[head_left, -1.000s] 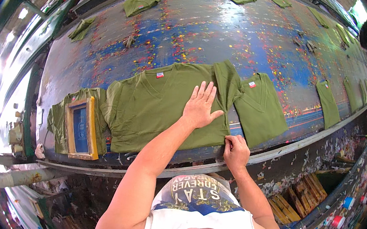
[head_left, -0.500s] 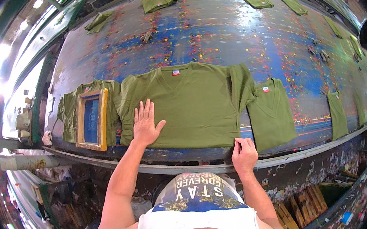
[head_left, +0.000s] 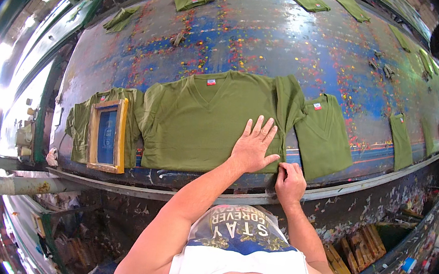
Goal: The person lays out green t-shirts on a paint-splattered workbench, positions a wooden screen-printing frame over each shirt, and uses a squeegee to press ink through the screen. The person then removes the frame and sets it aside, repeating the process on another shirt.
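While your spread left hand is flattening the soft olive-green cotton T-shirt, your right hand is pinching its limp five-o'clock hem corner.

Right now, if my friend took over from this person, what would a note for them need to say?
Left hand: flat, fingers spread, pressing on the middle shirt near its lower right part.
Right hand: pinching that shirt's bottom right corner at the table edge.
Things: the middle shirt lies face up on the paint-spattered table. A wooden frame sits on the left shirt. Another shirt lies to the right, with more along the table.
Done: the middle shirt looks spread and mostly smooth.
Left: probably finish flattening the right corner; the frame is not on this shirt yet.
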A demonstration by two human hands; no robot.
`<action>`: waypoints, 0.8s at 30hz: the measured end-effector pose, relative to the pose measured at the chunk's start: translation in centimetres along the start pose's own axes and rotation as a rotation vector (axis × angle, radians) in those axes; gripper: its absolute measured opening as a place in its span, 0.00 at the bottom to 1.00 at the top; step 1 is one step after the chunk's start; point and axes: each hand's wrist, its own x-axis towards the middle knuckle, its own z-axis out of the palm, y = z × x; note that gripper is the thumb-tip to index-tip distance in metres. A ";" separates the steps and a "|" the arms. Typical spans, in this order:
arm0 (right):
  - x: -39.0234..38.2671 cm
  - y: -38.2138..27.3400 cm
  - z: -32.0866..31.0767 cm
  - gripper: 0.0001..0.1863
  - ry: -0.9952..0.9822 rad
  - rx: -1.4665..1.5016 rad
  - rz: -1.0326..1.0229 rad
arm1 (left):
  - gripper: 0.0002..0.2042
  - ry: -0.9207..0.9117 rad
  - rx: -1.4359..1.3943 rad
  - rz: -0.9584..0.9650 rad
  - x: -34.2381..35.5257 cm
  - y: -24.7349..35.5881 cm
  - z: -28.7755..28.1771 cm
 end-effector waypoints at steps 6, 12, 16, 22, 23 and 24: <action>0.0 0.1 -0.2 0.05 -0.009 0.002 -0.014 | 0.46 -0.010 0.013 0.001 0.0 -0.1 0.0; 0.0 0.1 -0.1 0.05 -0.014 0.003 -0.009 | 0.41 -0.013 -0.013 0.001 0.0 0.1 -0.5; -0.2 0.3 -0.1 0.05 -0.012 0.006 -0.001 | 0.41 0.028 -0.049 0.017 0.0 0.1 -0.4; -0.4 0.5 0.3 0.06 -0.020 -0.027 0.024 | 0.43 0.079 -0.111 0.027 -0.4 -0.2 0.2; -0.4 0.5 0.4 0.06 -0.019 -0.034 0.015 | 0.43 0.073 -0.117 0.036 -0.6 -0.2 0.3; -0.4 0.5 0.4 0.05 -0.028 -0.025 0.014 | 0.44 0.077 -0.133 0.059 -1.0 -0.4 0.3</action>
